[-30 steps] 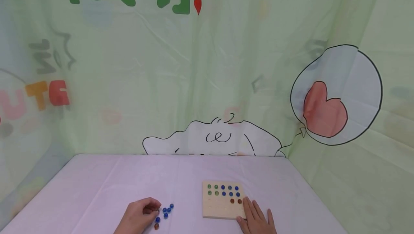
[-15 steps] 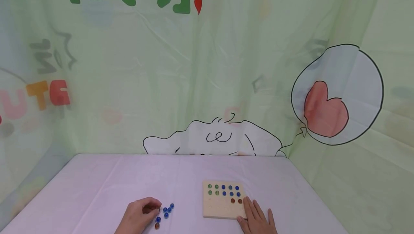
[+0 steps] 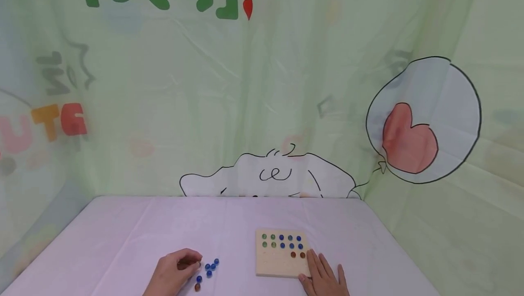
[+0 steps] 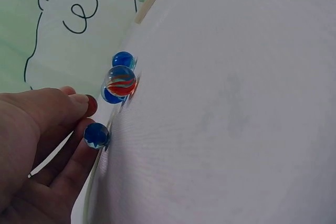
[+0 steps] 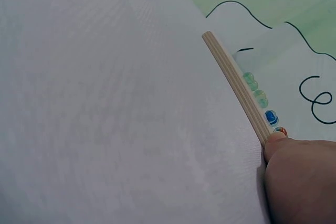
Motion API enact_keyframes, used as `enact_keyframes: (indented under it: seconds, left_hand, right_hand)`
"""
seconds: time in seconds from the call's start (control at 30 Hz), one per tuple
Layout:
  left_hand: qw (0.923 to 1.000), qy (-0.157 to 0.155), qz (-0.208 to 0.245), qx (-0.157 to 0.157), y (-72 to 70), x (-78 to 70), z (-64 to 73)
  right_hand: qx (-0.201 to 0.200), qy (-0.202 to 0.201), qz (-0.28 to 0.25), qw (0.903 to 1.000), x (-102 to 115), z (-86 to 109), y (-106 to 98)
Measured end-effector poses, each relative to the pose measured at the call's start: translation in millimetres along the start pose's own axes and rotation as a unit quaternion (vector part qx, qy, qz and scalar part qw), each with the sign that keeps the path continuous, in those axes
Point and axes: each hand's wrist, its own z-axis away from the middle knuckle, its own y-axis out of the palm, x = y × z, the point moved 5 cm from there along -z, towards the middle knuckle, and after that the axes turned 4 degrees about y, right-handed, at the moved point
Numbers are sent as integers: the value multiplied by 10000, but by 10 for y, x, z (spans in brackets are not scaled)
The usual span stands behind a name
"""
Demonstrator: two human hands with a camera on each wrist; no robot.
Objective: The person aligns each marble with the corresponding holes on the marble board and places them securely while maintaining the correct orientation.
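Observation:
In the left wrist view my left hand (image 3: 173,271) pinches a reddish marble (image 4: 92,106) between thumb and finger, mostly covered by the fingertips. Just right of that hand several blue marbles (image 3: 209,273) lie on the table, with one red-orange swirled marble (image 3: 198,287) nearest the front. A square wooden board (image 3: 278,266) carries two rows of marbles, green ones (image 3: 273,244) at left and blue ones (image 3: 291,245) at right. Below them sit two brown-red marbles (image 3: 293,255). My right hand (image 3: 323,275) rests with extended fingers along the board's right edge, its thumb at the front corner.
A pale cloth covers the table (image 3: 135,237). Behind it hangs a light green curtain (image 3: 163,105) printed with a balloon (image 3: 458,118) and a cartoon outline. Shallow hollows show in the board's lower rows.

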Motion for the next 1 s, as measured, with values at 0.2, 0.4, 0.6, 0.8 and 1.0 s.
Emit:
enact_keyframes:
  seconds: [0.2, 0.4, 0.6, 0.8, 1.0]
  left_hand:
    - [9999, -140, 64, -17, -23, -16, 4]
    - [9998, -7, 167, 49, -13, -48, -14]
    - [9996, 141, 204, 144, 9, -104, -39]
    - [9991, 255, 246, 220, 42, -153, -50]
    - [9975, 515, 376, 296, 80, -243, -59]
  right_hand:
    - [-24, 23, 52, 10000, 16, -2, 5]
    - [-41, 28, 29, 10000, 19, -7, 13]
    - [-69, -35, -49, 10000, 14, 6, 1]
    - [-91, -49, -11, 9999, 12, 11, -6]
    - [-97, -38, -13, 9999, 8, 21, -13]
